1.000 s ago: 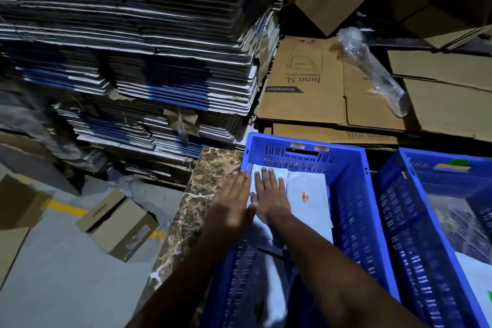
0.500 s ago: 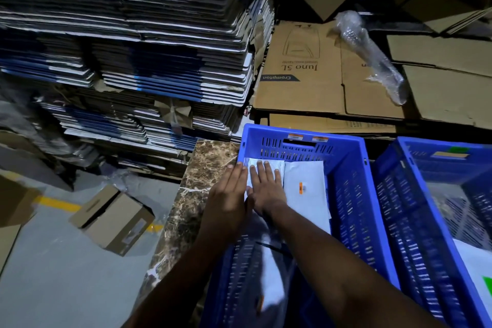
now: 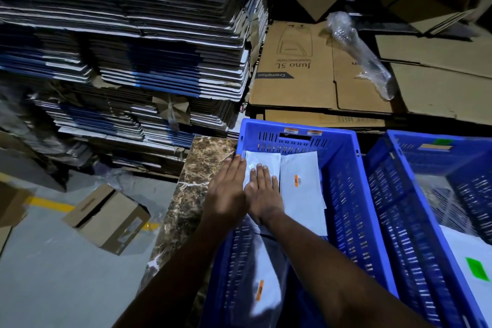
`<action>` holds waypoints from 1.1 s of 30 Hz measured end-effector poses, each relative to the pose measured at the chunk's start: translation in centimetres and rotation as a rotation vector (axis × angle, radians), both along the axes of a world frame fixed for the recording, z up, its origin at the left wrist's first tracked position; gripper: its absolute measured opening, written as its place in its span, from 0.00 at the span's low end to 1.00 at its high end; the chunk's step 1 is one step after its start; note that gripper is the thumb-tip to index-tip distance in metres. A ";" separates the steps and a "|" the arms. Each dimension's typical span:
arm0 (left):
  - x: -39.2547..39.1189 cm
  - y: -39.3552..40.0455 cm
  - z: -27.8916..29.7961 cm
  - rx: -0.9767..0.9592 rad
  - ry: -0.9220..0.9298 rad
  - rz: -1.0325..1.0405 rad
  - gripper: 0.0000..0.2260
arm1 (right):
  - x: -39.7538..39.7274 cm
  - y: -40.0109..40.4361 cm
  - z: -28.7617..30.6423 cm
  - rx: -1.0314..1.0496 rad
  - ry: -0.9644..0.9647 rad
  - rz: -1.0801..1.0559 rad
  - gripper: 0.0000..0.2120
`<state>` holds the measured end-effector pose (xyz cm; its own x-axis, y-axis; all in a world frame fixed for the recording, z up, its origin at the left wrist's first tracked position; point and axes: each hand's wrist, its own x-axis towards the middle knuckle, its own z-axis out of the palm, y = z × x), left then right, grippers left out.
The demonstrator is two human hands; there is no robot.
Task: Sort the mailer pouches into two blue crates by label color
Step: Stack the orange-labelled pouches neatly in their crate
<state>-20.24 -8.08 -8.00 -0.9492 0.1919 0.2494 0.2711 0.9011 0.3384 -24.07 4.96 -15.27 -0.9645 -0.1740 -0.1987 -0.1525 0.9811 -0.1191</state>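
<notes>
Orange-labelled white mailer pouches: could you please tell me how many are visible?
2: one white mailer pouch lies at the far end of the left blue plastic crate, right of both hands; another lies near its front. The pouch under the hands shows no label; others may be hidden.

Left hand (image 3: 227, 189) and right hand (image 3: 263, 190): side by side, touching, palms down, fingers extended flat; both forearms reach forward.

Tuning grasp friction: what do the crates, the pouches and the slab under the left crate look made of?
Left crate: moulded plastic, slotted walls, slight sheen. Pouch: probably thin poly film, creased, faintly glossy. Slab: brown veined stone, likely polished marble; could be laminate.
</notes>
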 end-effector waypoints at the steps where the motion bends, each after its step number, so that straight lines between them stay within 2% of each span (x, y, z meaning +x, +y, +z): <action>1: 0.0 0.2 0.2 0.000 -0.015 0.014 0.26 | -0.1 -0.1 0.3 0.049 -0.026 0.010 0.37; 4: 0.0 0.5 0.7 -0.007 -0.068 0.024 0.26 | 0.4 -0.2 2.1 0.029 0.009 0.035 0.31; 6: 0.2 0.6 1.1 -0.011 -0.073 0.023 0.27 | 3.1 0.3 4.3 -0.074 0.175 -0.010 0.28; 8: 0.4 0.7 1.5 -0.002 -0.066 0.052 0.27 | 7.6 1.3 6.3 -0.115 0.318 -0.081 0.17; 9: 0.5 0.7 1.7 -0.013 -0.059 0.069 0.27 | 10.0 1.9 7.1 -0.112 0.277 -0.105 0.14; 12: 0.9 0.4 2.2 -0.020 0.012 0.109 0.24 | 14.7 3.8 5.7 -0.097 -0.267 -0.205 0.25; 14: 1.4 0.3 2.7 0.021 0.057 0.113 0.20 | 16.1 4.5 4.6 -0.238 -0.533 -0.366 0.29; 18: 2.2 0.6 3.5 0.003 0.140 0.024 0.14 | 16.5 4.2 4.5 -0.545 -0.708 -0.654 0.12; 21: 2.9 0.8 3.9 -0.124 0.170 -0.092 0.10 | 16.7 4.8 5.7 -0.689 -0.713 -0.783 0.11; 23: 4.2 1.5 3.8 -0.258 0.073 -0.223 0.10 | 17.2 5.4 6.2 -0.725 -0.685 -0.841 0.09; 25: 5.9 2.4 3.8 -0.242 -0.125 -0.275 0.09 | 18.0 5.9 6.7 -0.760 -0.645 -0.870 0.08; 28: 7.2 3.5 2.8 -0.183 -0.374 -0.227 0.12 | 19.2 6.9 8.3 -0.885 -0.605 -0.897 0.09; 30: 7.6 3.5 2.3 -0.022 -0.536 -0.183 0.19 | 20.1 7.7 9.5 -0.993 -0.572 -0.902 0.08; 31: 7.8 3.5 2.3 0.133 -0.637 -0.165 0.21 | 20.6 7.9 10.4 -1.065 -0.546 -0.900 0.08; 33: 8.7 3.6 2.9 0.517 -0.850 -0.225 0.13 | 21.6 8.4 11.8 -1.251 -0.482 -0.866 0.11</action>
<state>-11.54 -4.47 -5.07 -0.8062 0.4473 -0.3873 -0.0950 0.5482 0.8310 -2.50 13.38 -3.43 -0.7469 0.0882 -0.6591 0.6617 -0.0006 -0.7498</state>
